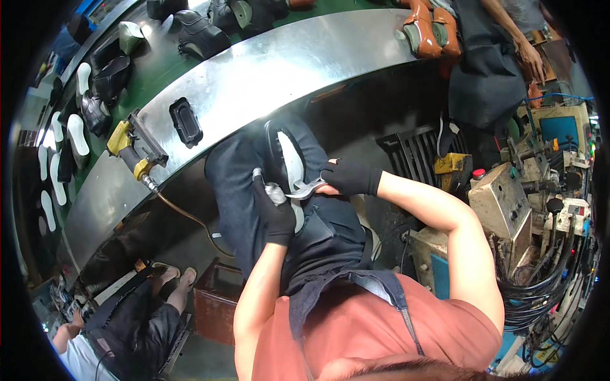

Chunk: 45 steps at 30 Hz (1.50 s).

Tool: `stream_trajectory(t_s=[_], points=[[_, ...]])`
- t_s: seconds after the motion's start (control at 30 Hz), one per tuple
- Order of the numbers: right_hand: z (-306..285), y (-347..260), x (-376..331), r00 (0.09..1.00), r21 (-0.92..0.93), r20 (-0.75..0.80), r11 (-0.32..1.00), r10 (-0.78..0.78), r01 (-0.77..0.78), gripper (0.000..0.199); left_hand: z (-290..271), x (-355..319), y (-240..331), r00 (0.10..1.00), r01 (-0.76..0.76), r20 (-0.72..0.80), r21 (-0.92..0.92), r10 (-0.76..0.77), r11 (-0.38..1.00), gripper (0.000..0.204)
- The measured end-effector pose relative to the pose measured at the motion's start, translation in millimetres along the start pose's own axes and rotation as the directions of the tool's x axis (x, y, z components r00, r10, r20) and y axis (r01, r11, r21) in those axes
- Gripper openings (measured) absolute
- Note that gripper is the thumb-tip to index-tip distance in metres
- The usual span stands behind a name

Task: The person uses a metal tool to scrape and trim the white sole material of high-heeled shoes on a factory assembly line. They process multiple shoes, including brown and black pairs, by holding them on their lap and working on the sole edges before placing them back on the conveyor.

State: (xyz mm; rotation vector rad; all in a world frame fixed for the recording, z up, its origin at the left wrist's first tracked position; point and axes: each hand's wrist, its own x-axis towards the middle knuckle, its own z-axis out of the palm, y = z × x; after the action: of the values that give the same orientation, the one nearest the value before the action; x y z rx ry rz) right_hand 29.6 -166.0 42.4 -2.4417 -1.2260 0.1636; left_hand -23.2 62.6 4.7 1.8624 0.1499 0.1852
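Left hand [274,213], gloved, fingers clenched on a metal tool [268,188]. Right hand [348,179], gloved, fingers grasping the black shoe [289,162] with white insole, held on the lap over a dark apron, below the steel bench [267,76]. Yellow gun [136,151] on bench, left.

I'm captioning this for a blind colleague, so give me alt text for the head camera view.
A person in black gloves holds a dark shoe upper on a last on their lap, left hand gripping a metal tool, right hand pulling at its edge. Ahead curves a steel workbench with a yellow air tool.
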Motion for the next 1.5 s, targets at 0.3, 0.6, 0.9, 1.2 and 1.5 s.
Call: stream_trajectory(t_s=[0.3, 0.6, 0.9, 1.2, 1.5], points=[[-89, -47, 4, 0.816, 0.018, 0.511, 0.946, 0.271, -0.325, 0.047, -20, 10, -11, 0.992, -0.105, 0.099, 0.243, 0.084, 0.964, 0.070], [-27, -55, -5, 0.866, 0.354, 0.398, 0.820, 0.303, -0.450, 0.048, -37, 43, -13, 0.785, 0.585, 0.558, -0.526, -0.269, 0.617, 0.070], [-103, -98, 5, 0.973, 0.326, 0.121, 0.918, 0.198, -0.228, 0.042, -2, 22, -12, 0.989, -0.139, 0.069, 0.182, 0.128, 0.973, 0.050], [-94, -72, 31, 0.983, -0.008, 0.015, 0.983, 0.184, -0.184, 0.051, -45, 26, -16, 0.844, 0.082, 0.528, 0.040, -0.091, 0.996, 0.107], [0, -102, -39, 0.407, 0.799, 0.555, -0.328, 0.726, -0.504, 0.065, -49, 33, 58, 0.873, 0.225, 0.479, -0.233, -0.090, 0.946, 0.111]])
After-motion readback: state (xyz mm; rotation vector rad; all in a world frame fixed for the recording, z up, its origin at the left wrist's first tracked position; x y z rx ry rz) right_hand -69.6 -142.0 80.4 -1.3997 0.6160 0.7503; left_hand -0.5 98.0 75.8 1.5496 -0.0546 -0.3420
